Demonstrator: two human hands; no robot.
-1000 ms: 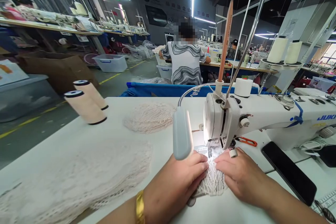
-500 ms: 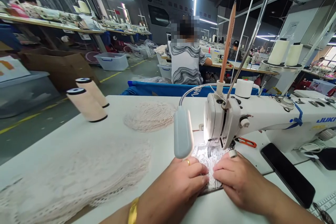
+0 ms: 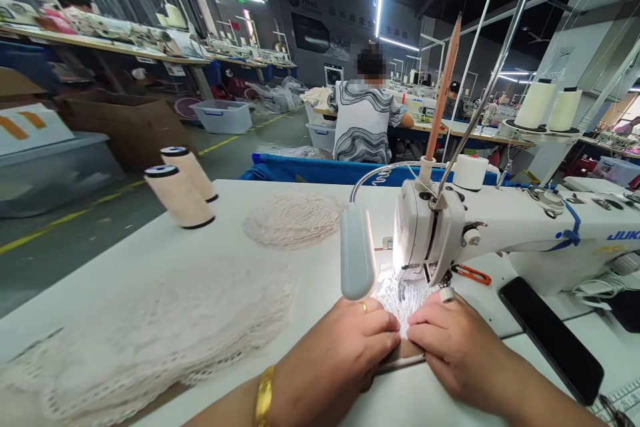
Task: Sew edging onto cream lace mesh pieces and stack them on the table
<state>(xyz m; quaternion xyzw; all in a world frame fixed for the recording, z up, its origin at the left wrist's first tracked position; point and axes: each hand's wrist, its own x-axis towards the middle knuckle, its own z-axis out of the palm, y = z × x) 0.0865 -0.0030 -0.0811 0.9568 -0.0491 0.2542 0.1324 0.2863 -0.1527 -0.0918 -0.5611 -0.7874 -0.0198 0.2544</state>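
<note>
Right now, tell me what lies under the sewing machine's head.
White net lies lit under the head, with the left hand and right hand on its near edge. The net covers whatever lies beneath, and the lamp hides its left side.

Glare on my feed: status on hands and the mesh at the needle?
Left hand, right hand fingertips-down on white mesh under sewing machine; grip unclear. Lamp head overhangs left hand.
</note>
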